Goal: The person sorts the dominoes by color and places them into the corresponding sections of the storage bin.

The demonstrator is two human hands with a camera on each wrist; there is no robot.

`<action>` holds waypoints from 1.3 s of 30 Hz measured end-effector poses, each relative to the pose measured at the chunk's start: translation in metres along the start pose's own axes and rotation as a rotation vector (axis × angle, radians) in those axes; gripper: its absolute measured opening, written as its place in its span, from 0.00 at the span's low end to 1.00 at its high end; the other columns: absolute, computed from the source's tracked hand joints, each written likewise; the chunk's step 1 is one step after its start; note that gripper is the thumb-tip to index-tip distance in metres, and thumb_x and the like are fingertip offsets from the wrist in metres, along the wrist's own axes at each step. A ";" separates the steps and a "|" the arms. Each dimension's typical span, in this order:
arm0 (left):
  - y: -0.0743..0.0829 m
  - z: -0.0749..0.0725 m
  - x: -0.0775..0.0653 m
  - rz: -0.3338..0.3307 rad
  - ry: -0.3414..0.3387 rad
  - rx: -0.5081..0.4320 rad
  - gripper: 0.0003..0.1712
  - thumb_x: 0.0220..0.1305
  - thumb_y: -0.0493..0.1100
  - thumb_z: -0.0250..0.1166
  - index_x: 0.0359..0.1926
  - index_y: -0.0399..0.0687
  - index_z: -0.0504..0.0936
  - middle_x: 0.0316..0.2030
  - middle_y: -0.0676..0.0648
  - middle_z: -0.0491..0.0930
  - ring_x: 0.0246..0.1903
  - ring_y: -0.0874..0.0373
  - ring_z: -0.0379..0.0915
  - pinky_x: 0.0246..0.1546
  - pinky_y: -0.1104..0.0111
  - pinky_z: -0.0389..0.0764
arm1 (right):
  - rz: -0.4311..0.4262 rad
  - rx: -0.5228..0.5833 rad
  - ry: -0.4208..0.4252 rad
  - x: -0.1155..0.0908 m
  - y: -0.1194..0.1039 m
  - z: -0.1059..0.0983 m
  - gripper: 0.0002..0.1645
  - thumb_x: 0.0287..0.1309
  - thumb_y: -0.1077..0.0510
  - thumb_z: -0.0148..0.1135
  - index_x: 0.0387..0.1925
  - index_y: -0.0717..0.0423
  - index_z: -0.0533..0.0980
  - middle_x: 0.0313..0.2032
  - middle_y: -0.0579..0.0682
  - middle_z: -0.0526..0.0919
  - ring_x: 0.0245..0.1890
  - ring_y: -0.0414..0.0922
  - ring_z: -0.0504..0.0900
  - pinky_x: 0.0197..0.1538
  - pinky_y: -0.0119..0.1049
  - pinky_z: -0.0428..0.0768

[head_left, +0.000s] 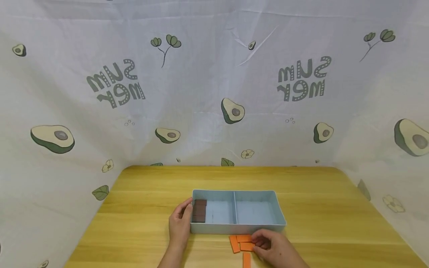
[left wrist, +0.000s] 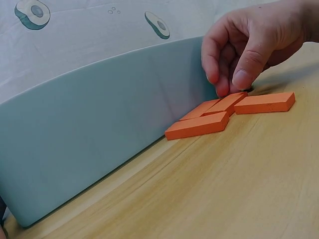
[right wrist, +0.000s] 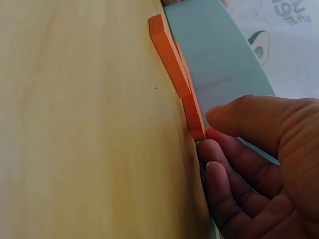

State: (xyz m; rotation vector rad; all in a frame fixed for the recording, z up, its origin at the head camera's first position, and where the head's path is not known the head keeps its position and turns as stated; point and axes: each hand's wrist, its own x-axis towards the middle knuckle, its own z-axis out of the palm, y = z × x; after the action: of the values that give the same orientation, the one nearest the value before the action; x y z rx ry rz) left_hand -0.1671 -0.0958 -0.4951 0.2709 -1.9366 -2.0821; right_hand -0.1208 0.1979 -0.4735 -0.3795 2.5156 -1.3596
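A light blue two-compartment storage box (head_left: pixel 214 228) lies lengthwise on the table. At its left end my left hand (head_left: pixel 179 226) holds the side, thumb and fingertips right at the rim; in the left wrist view that hand is nearly out of frame. Several orange blocks (head_left: pixel 235 244) lie flat along the box's front wall. My right hand (head_left: pixel 273 248) is over their right end, fingertips close by a block's end (right wrist: pixel 198 130). A gap shows between its thumb and index finger. Several dark brown blocks (head_left: pixel 199 211) sit packed against the left wall of the left compartment.
A thin divider (head_left: pixel 235 207) splits the box in two. One orange block (head_left: pixel 246 260) lies nearer the table's front, apart from the box wall. A patterned white cloth (head_left: pixel 201 89) hangs behind and on both sides of the wooden table (head_left: pixel 140 208).
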 end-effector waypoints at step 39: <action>0.000 0.002 0.001 -0.002 0.044 -0.018 0.15 0.60 0.44 0.64 0.47 0.45 0.82 0.46 0.48 0.80 0.46 0.60 0.73 0.45 0.74 0.72 | -0.247 0.033 0.047 -0.005 -0.018 -0.008 0.15 0.53 0.51 0.66 0.41 0.52 0.77 0.38 0.46 0.80 0.35 0.39 0.80 0.38 0.33 0.79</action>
State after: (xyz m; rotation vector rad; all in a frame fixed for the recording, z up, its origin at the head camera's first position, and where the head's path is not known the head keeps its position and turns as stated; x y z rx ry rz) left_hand -0.1684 -0.0939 -0.4947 0.3124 -1.8925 -2.0765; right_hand -0.1172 0.1966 -0.4536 -0.6777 2.5473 -1.5115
